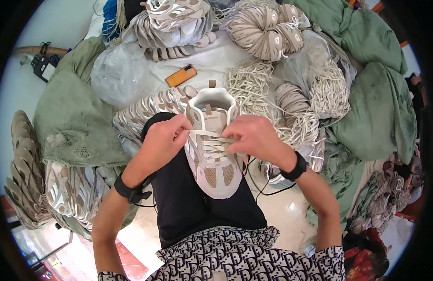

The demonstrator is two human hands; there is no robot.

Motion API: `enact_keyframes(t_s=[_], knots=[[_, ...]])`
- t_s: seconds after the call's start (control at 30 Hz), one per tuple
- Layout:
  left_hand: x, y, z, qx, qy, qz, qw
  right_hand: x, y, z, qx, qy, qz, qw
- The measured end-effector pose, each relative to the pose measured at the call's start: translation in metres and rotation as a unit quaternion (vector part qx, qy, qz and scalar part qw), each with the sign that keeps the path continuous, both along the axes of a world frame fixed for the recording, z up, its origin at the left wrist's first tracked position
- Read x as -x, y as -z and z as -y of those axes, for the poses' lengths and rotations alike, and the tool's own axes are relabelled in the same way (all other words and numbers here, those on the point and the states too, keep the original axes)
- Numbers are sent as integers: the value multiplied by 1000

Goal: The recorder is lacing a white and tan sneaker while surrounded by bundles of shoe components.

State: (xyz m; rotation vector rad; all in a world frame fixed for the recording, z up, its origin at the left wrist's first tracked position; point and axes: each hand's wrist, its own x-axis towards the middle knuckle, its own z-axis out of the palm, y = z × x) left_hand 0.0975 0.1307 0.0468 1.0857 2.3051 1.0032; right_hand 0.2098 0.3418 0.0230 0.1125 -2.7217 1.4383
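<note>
A beige and white sneaker [219, 180] rests on my lap, its toe toward me and its opening away from me. Pale flat shoelaces [214, 151] cross its front in several rows. At the upper left of the lacing, my left hand [166, 140] pinches a lace that stretches across the tongue. My right hand [256, 138] is on the other side, its fingers closed at the lace by the eyelets; the fingertips partly cover what they grip. Both wrists carry black bands.
Stacked shoe uppers [181, 33] and a bundle of uppers [265, 33] lie ahead. Heaps of loose laces [254, 89] are at the right. An orange phone [181, 75] lies on white sheeting. Green sacks [76, 107] flank both sides, and a black cable [272, 193] hangs beside my knee.
</note>
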Motion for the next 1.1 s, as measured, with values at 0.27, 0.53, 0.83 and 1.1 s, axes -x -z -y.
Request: enact_keyframes(t_s=[0.27,0.53,0.83,1.1], knots=[[10,-10,10,5,82,-166,983,13,-4,-13,-247,52,-214,944],[26,-36,-10,24,67,-164,984,-37,23,10,-166,52,-138,975],[31,-26,-7,30,96,-230,968,-24,10,-6,-309,97,-364,873],[41,-23,10,133,165,-329,920,-24,12,8,-231,158,-407,869]])
